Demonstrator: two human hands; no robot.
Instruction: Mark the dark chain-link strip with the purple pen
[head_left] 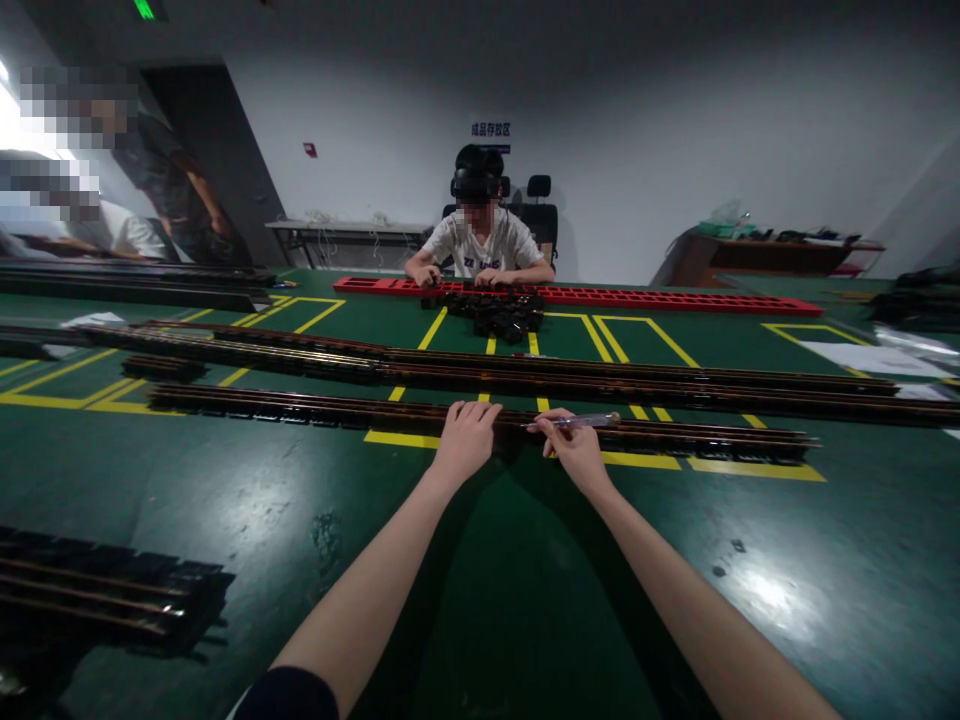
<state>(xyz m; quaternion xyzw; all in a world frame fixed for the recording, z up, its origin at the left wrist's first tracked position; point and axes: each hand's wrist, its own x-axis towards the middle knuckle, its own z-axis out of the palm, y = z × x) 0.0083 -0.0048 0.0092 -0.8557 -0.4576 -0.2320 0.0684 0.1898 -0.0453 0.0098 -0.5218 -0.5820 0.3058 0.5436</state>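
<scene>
My right hand (577, 455) pinches a clear-handled screwdriver (589, 421) at the long black strip (675, 437), copper-lined and ridged, across the green table (862, 540); my left hand (468, 440) lies over it, grip unclear

Upper left of frame: green lit sign (145, 9), dark door (214, 110), white glare (9, 120) at the edge | upper centre: pale wall (360, 120), blue lettering (491, 130), black chair (540, 218), narrow side table (352, 229) | upper right: brown cabinet (750, 264) | lower half: glossy green desk (862, 540), light pooling on it
</scene>
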